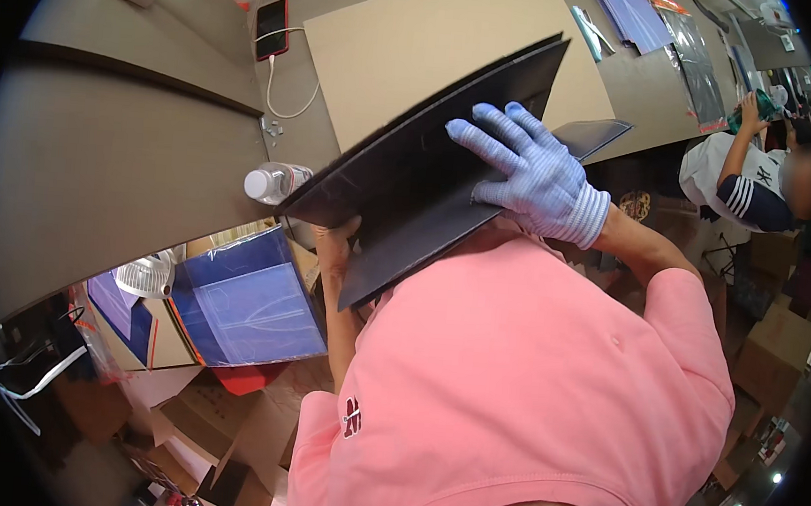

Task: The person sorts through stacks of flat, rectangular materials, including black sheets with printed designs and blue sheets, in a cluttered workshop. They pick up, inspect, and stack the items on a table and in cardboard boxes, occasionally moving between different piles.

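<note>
A large black folder [412, 164] of stiff, thin panels is tilted in front of my chest, its two leaves parted like a V. My left hand [336, 238], bare, grips its lower left end, thumb on the inner face; the other fingers are partly hidden. My right hand [538, 173] wears a blue-and-white striped knit glove. Its fingers are spread and lie against the folder's inner face, with the thumb near the lower leaf. A clear plastic sheet [594, 135] juts out beyond the folder on the right.
Tan board [410, 56] covers the table. A capped plastic bottle [277, 184] stands by the folder's left end. Farther off lies a charging phone [272, 29]. Blue packaged sheets [251, 308] and a white fan [145, 275] are at left. A co-worker [745, 178] sits right.
</note>
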A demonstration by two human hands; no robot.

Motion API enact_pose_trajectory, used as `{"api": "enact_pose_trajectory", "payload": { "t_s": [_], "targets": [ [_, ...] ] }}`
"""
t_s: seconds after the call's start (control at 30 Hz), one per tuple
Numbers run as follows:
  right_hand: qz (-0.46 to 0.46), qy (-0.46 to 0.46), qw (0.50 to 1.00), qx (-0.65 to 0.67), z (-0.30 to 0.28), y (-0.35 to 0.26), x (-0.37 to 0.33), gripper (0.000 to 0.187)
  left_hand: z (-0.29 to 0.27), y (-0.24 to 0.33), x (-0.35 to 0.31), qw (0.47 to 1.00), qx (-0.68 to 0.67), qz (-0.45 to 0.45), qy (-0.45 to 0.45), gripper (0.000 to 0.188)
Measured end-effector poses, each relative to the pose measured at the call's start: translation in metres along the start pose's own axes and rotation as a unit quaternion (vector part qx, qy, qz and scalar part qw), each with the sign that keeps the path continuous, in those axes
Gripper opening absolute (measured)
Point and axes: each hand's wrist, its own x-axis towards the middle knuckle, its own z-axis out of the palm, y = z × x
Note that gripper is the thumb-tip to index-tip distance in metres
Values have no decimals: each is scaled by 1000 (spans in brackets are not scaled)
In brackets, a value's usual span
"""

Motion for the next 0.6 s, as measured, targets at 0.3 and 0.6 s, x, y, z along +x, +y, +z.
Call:
{"api": "enact_pose_trajectory", "payload": {
  "t_s": [0.3,0.6],
  "targets": [
    [-7,33,999,-29,7,3,7,26,-74,-43,24,943,300,69,-130,27],
    [-9,51,991,121,16,-4,-18,27,-66,-17,24,964,143,15,-224,41]
  ]
}}
